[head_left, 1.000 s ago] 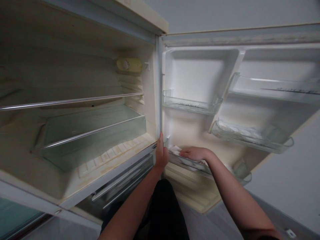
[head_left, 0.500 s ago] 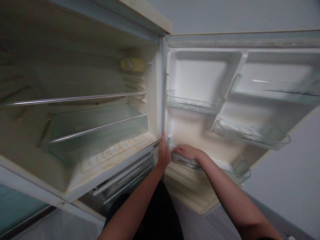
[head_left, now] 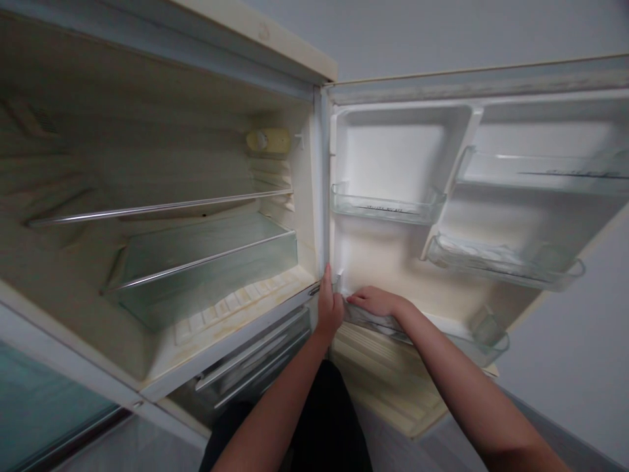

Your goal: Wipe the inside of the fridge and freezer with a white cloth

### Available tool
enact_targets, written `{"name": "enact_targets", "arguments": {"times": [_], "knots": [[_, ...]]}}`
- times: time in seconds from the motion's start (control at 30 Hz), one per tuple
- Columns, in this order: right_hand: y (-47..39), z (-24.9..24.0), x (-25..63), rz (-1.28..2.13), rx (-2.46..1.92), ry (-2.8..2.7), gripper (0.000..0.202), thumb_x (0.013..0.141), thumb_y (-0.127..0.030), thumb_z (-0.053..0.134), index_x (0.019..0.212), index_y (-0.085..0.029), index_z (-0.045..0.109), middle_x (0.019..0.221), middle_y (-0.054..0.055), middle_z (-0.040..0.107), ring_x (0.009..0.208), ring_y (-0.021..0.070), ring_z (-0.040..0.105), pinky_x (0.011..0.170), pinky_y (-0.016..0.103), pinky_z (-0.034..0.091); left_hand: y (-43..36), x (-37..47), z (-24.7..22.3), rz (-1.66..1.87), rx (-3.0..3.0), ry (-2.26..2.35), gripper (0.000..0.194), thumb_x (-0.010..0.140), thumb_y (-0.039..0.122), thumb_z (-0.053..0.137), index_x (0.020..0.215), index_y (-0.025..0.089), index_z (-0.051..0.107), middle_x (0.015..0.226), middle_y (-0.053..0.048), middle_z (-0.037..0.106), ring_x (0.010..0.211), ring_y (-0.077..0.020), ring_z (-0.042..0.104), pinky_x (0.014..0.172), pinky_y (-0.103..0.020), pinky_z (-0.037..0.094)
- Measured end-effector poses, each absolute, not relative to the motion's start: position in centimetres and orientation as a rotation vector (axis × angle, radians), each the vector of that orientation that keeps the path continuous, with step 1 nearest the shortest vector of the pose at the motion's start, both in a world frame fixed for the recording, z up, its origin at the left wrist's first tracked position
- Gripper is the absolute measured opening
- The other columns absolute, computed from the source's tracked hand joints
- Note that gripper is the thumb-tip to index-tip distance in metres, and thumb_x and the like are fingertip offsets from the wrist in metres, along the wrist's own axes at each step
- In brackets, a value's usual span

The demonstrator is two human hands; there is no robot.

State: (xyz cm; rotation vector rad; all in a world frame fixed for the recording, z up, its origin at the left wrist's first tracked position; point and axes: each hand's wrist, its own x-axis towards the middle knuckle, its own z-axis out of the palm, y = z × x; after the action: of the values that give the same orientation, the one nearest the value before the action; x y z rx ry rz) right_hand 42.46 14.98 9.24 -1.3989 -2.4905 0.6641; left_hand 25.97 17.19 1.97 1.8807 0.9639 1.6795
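At the hinge side of the open fridge door, my left hand rests against the near end of the lowest clear door bin, its fingers straight and pointing up. My right hand reaches over the same bin just right of it, fingers together and bent down into it. Crumpled white material shows through the bin under my right hand; what those fingers grip is hidden.
The fridge interior on the left has a metal-edged shelf and a clear drawer. Higher door bins hang above my hands, one holding white crumpled material. Freezer drawers lie below.
The view has shifted slightly, so fridge, door and hands sit a little further right. Both hands keep about the same place at the lowest bin.
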Motion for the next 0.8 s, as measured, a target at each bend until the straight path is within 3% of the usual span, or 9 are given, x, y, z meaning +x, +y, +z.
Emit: {"name": "enact_targets", "arguments": {"times": [0.37, 0.6, 0.73, 0.8], "knots": [[14.6, 9.7, 42.2, 0.649, -1.426, -2.495, 0.055, 0.106, -0.045, 0.036, 0.090, -0.011, 0.077, 0.087, 0.012, 0.075, 0.076, 0.0207, 0.064, 0.072, 0.029, 0.042, 16.8, 26.0, 2.5, 1.638, 1.867, 0.954, 0.079, 0.083, 0.006, 0.035, 0.160, 0.016, 0.022, 0.169, -0.006, 0.022, 0.156, -0.0194, 0.019, 0.129, -0.041, 0.014], [14.3, 10.0, 41.9, 0.660, -1.454, -2.497, 0.055, 0.105, -0.044, 0.037, 0.082, -0.012, 0.075, 0.074, 0.009, 0.070, 0.067, 0.0178, 0.058, 0.064, 0.027, 0.037, 16.8, 25.9, 2.5, 1.625, 1.840, 0.975, 0.078, 0.084, 0.007, 0.036, 0.160, 0.016, 0.022, 0.168, -0.005, 0.023, 0.156, -0.0182, 0.018, 0.129, -0.038, 0.013], [14.4, 10.2, 41.9, 0.576, -1.410, -2.477, 0.047, 0.103, -0.037, 0.040, 0.074, -0.013, 0.068, 0.072, 0.007, 0.066, 0.066, 0.0159, 0.053, 0.066, 0.027, 0.036, 16.6, 25.8, 2.9, 1.600, 1.805, 0.955, 0.072, 0.090, 0.014, 0.038, 0.160, 0.016, 0.022, 0.168, -0.007, 0.023, 0.156, -0.0187, 0.017, 0.129, -0.037, 0.013], [14.4, 10.8, 42.0, 0.576, -1.356, -2.344, 0.047, 0.102, -0.042, 0.039, 0.072, -0.015, 0.063, 0.073, 0.006, 0.063, 0.070, 0.0163, 0.052, 0.069, 0.027, 0.038, 16.0, 25.8, 3.1, 1.574, 1.771, 0.978, 0.067, 0.095, 0.022, 0.041, 0.159, 0.016, 0.022, 0.167, -0.011, 0.025, 0.156, -0.0213, 0.019, 0.128, -0.040, 0.015]]}}
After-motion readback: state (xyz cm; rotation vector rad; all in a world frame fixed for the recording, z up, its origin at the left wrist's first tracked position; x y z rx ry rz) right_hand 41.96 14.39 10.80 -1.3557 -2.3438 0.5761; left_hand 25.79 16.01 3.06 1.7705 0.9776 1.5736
